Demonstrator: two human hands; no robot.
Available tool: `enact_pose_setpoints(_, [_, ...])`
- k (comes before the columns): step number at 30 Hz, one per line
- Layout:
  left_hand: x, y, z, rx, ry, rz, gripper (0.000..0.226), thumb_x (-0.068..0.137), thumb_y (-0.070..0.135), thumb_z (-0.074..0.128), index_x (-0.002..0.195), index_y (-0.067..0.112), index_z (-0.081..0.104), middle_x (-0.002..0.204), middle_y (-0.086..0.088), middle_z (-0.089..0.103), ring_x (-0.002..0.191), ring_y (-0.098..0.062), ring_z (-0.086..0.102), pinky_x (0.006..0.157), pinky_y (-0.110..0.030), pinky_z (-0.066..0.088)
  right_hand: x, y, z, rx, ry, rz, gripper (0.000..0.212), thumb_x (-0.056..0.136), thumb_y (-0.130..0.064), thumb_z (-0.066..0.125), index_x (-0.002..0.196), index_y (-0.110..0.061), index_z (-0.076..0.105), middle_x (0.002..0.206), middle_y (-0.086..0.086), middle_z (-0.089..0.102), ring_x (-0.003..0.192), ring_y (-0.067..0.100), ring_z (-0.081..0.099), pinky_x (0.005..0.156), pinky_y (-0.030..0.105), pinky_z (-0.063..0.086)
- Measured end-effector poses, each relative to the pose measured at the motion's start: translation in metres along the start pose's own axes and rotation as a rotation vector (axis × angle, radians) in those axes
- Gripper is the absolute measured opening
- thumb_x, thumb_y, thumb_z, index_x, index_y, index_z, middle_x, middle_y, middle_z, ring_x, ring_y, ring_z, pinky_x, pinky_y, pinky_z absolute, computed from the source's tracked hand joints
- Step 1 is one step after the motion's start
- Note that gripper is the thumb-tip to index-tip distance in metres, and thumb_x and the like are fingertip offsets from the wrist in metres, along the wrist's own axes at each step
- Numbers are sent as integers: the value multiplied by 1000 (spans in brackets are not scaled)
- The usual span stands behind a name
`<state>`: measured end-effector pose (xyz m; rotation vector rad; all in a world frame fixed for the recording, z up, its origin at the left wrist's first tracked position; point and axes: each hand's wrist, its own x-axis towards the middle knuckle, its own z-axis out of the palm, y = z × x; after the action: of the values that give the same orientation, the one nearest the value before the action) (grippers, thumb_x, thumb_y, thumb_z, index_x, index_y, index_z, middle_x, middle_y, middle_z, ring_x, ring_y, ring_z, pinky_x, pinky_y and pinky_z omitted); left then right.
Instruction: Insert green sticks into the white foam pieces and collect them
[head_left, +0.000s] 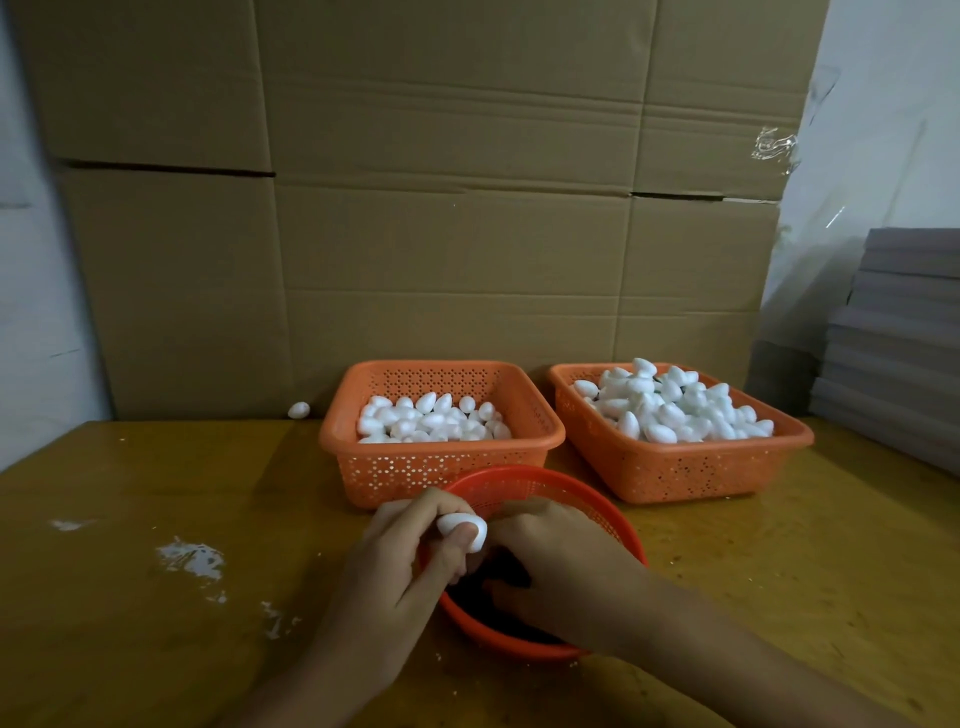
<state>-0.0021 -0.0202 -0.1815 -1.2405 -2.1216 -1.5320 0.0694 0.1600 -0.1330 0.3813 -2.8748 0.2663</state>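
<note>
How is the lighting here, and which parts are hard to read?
Head view: dim, warm light; the round red basket is almost black inside, contents unreadable; the wide lens bends the cardboard wall; the foam piece in the left hand looks bright.

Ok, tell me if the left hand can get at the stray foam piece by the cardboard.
Probably yes: only open table lies before the stray foam piece, though the left hand grips another foam piece.

One wide-angle head view looks forward and down across the table (156, 493) from its near edge toward cardboard (441, 208) behind the far edge; left hand (400, 566) and right hand (556, 561) are close, bottom centre.
</note>
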Motion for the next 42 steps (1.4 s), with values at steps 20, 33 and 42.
enact_pose_setpoints(20, [-1,-5,1,-34,16,-22,25,100,57,51,118,46,63,110,15,70,104,-18,67,84,-48,58,-4,-4,2,103,198,-46,17,98,-20,64,110,-32,61,105,-16,68,98,3,63,80,30,50])
enact_pose_setpoints(33, [-2,-4,0,-9,8,-34,24,97,54,52,118,47,61,111,17,69,104,-15,67,86,-45,58,2,6,7,128,77,-3,22,82,-27,77,100,-36,70,105,-22,71,103,-3,61,76,10,41])
enact_pose_setpoints(42, [-3,-5,0,-18,15,-31,25,97,53,53,119,45,62,114,16,69,108,-16,67,87,-45,58,1,4,3,169,72,41,25,82,-15,75,99,-34,74,103,-19,74,103,1,66,87,30,53])
